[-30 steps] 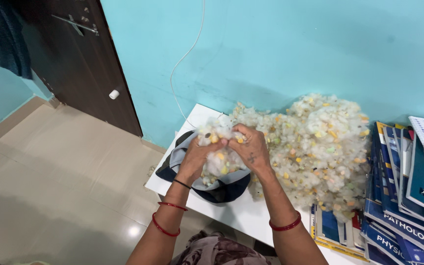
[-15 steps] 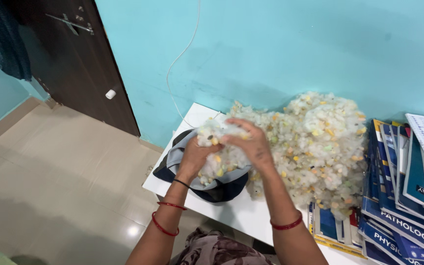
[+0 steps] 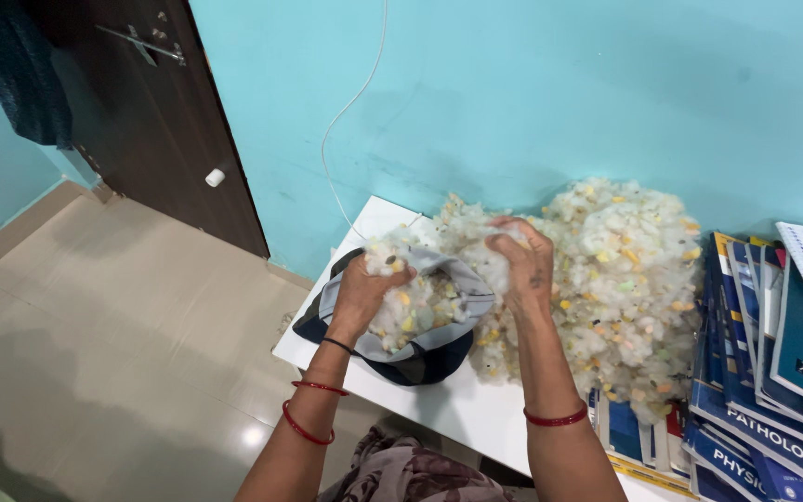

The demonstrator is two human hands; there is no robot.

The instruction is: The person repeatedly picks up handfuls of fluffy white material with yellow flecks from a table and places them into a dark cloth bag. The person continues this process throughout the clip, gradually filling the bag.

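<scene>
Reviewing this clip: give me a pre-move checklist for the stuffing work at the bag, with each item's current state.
1. Left hand grips a clump of stuffing at the bag's rim: ok.
2. Right hand grips stuffing at the edge of the loose pile: ok.
3. Grey and dark bag mouth open, filling visible inside: ok.
4. Bag fully on the white table: not ok, it overhangs the near-left edge.
5. Book stack apart from the hands: ok.
6. How full the bag is: cannot tell.
</scene>
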